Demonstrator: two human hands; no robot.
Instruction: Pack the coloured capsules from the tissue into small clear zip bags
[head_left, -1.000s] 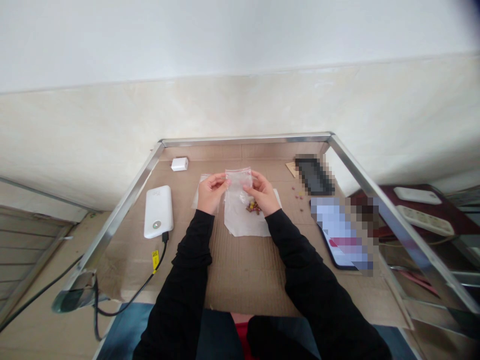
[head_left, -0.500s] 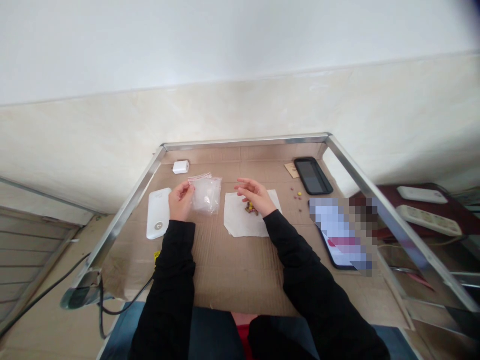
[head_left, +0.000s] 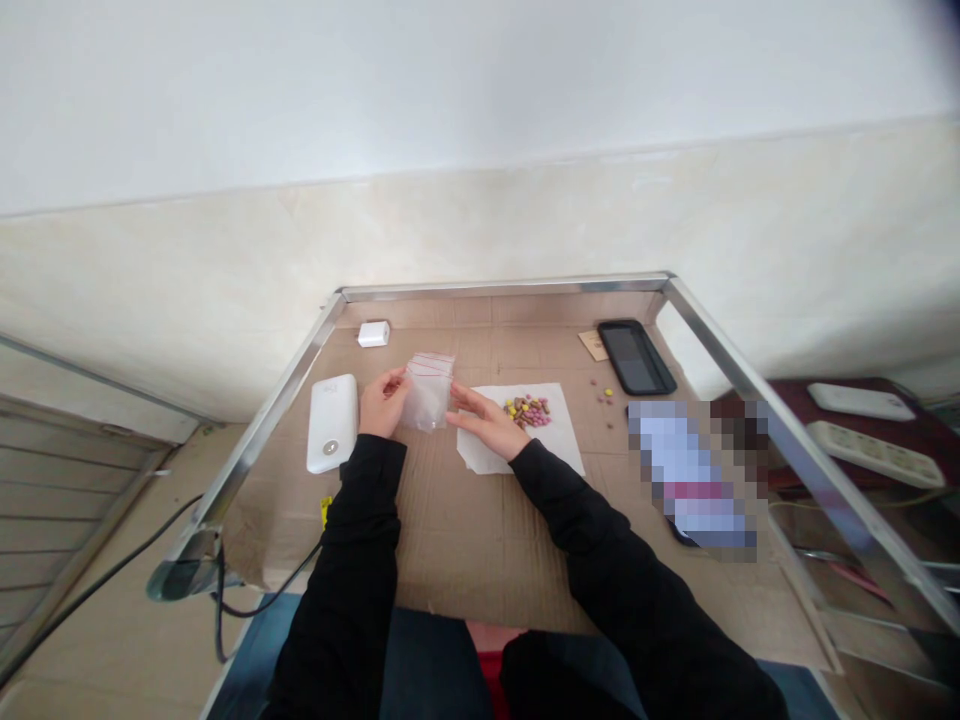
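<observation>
The left hand (head_left: 384,403) pinches a clear zip bag (head_left: 429,392) upright near the back of the table (head_left: 465,540); the right hand (head_left: 486,422) sits open just beside it, the hands apart; mixed tablets (head_left: 529,410) lie on a paper sheet (head_left: 559,445) (thin plastic like this handles best with a light pinch).

No legible text anywhere, white power bank (head_left: 332,423) with faint unreadable marking, yellow cable tag (head_left: 325,511) too small, phone screen (head_left: 694,478) pixelated
</observation>
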